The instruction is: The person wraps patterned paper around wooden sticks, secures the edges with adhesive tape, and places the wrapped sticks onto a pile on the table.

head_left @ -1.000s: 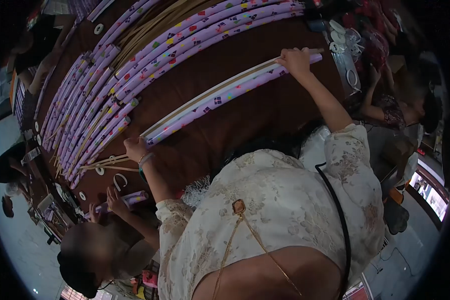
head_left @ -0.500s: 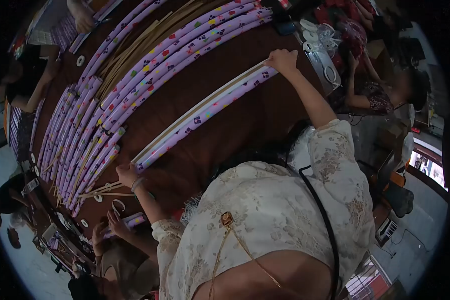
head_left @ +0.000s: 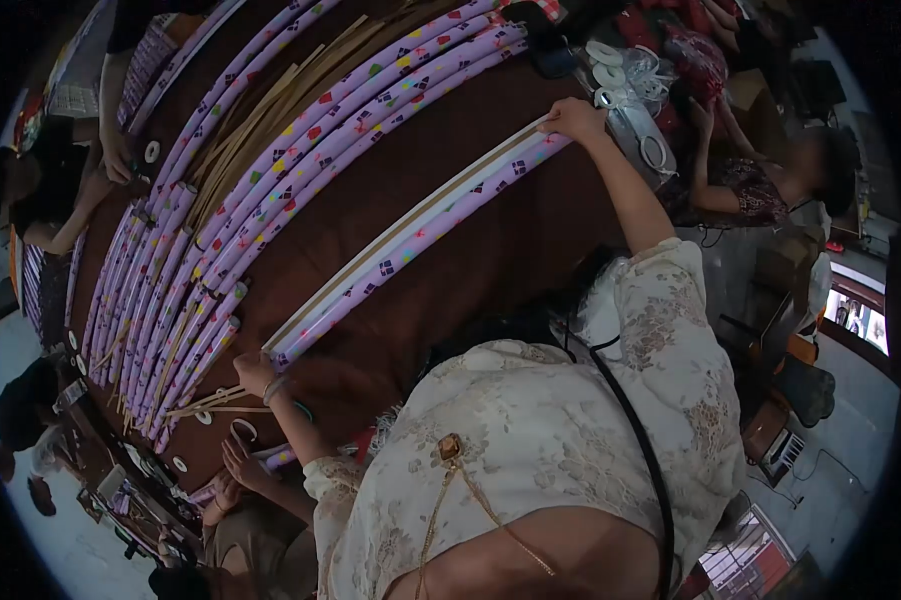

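A long purple printed paper roll (head_left: 395, 262) stretches diagonally over the dark red-brown tablecloth in front of me. Along its far side run a white edge and a thin brown strip (head_left: 420, 213). My left hand (head_left: 258, 374) is closed around the near-left end of the roll and strip. At the far right end, my right hand (head_left: 576, 122) grips them with bent fingers. Exactly how the fingertips sit under the roll is hidden at both ends.
Many similar purple rolls (head_left: 315, 150) lie beyond, with loose brown strips (head_left: 260, 130) among them. White tape rings (head_left: 610, 75) and a clear tray (head_left: 642, 130) are at right. Co-workers' hands (head_left: 118, 160) at upper left and other hands (head_left: 235, 475) at lower left are nearby.
The roll has turned slightly, and the brown strip now shows along the white edge. My right hand has shifted a little to the right. At upper left, a co-worker's hands have moved nearer the rolls.
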`<act>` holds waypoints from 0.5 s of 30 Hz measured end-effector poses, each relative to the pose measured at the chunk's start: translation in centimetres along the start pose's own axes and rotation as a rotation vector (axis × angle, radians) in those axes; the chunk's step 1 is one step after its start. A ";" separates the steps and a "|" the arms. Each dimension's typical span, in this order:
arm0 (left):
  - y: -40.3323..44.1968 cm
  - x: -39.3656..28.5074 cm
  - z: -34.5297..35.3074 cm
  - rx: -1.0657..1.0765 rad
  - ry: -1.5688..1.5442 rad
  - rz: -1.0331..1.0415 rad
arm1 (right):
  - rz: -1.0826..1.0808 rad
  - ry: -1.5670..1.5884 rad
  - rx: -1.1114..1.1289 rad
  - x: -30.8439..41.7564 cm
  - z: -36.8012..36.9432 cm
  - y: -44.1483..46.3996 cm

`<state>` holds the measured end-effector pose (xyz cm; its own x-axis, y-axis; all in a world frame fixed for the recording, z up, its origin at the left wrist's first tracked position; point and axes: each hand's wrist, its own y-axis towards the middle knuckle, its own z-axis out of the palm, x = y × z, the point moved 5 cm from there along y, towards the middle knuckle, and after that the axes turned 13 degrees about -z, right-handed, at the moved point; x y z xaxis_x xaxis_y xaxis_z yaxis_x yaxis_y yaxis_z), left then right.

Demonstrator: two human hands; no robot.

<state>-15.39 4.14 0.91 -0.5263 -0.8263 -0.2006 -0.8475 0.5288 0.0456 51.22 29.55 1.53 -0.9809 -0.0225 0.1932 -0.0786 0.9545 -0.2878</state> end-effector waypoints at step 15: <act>-0.3 -0.9 -1.4 0.081 0.005 -0.026 | 0.053 0.476 -0.190 -6.4 1.9 1.3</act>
<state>-14.75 4.50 2.44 -0.5044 -0.8409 -0.1961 -0.8529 0.5206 -0.0388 57.01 30.41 -1.88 -0.7897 0.1235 0.6009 0.0463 0.9887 -0.1424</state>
